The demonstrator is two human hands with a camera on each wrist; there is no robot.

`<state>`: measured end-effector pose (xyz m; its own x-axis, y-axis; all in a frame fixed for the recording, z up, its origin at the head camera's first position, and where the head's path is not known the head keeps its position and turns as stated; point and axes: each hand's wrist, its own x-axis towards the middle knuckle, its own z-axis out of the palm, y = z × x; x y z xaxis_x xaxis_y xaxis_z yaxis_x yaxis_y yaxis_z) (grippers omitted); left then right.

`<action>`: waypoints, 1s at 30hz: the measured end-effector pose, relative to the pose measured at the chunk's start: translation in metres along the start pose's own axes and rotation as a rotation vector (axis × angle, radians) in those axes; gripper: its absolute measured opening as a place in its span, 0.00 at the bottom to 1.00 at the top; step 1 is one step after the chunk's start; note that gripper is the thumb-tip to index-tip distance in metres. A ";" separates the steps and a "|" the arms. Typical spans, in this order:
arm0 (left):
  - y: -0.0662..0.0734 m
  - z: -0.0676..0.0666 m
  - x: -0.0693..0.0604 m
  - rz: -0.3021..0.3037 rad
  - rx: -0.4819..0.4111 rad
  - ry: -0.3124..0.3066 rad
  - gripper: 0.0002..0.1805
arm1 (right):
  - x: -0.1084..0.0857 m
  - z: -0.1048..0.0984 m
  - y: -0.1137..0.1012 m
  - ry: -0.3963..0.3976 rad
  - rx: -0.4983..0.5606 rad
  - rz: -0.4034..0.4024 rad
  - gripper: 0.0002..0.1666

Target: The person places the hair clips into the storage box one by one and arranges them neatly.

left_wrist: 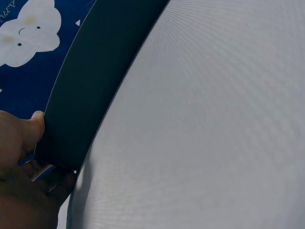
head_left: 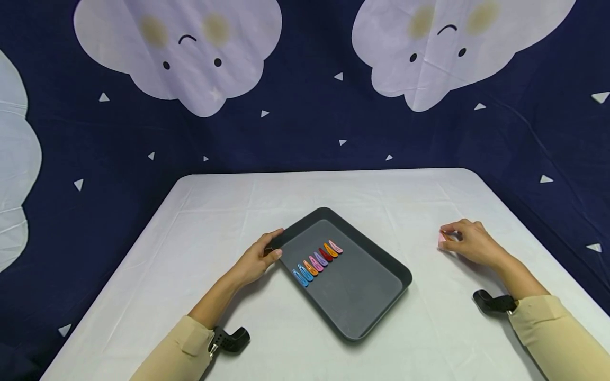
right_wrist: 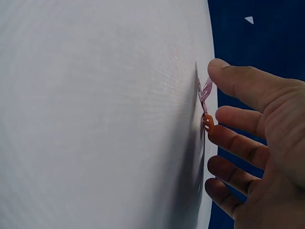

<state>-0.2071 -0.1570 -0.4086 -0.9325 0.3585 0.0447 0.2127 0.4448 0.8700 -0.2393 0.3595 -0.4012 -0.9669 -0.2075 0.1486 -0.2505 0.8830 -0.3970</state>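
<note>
A dark grey rectangular tray (head_left: 362, 296) lies at an angle on the white table, with a slanting row of several coloured snap hair clips (head_left: 316, 263) inside it. My left hand (head_left: 257, 259) grips the tray's left corner; in the left wrist view the thumb lies against the tray wall (left_wrist: 90, 71) and the other fingers reach beneath. Out to the right, my right hand (head_left: 474, 243) is at the table surface around a pink hair clip (right_wrist: 207, 89) and an orange one (right_wrist: 209, 123). The thumb and fingers are spread apart, with their tips close to the clips; firm contact is unclear.
The white-covered table (head_left: 214, 196) has rounded far corners. Behind it hangs a dark blue cloth (head_left: 305, 137) with white clouds and small triangles. A black wrist camera (head_left: 231, 338) is strapped to the left wrist, another (head_left: 493, 302) to the right.
</note>
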 end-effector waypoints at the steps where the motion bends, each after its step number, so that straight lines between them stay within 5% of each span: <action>1: 0.004 -0.001 -0.002 -0.003 0.001 -0.003 0.30 | 0.000 0.000 0.001 -0.003 -0.003 -0.002 0.29; 6: 0.010 -0.001 -0.003 -0.007 -0.002 -0.011 0.30 | 0.000 0.002 0.003 -0.021 -0.014 0.011 0.30; 12: -0.002 0.000 0.001 0.014 -0.025 -0.012 0.30 | 0.003 0.002 0.002 -0.074 -0.016 0.079 0.34; 30: -0.001 -0.001 0.000 0.021 -0.011 -0.011 0.30 | 0.005 0.001 0.001 -0.069 -0.032 0.067 0.32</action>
<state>-0.2070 -0.1581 -0.4092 -0.9246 0.3765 0.0576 0.2287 0.4280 0.8744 -0.2441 0.3592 -0.4018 -0.9827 -0.1752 0.0600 -0.1848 0.9085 -0.3749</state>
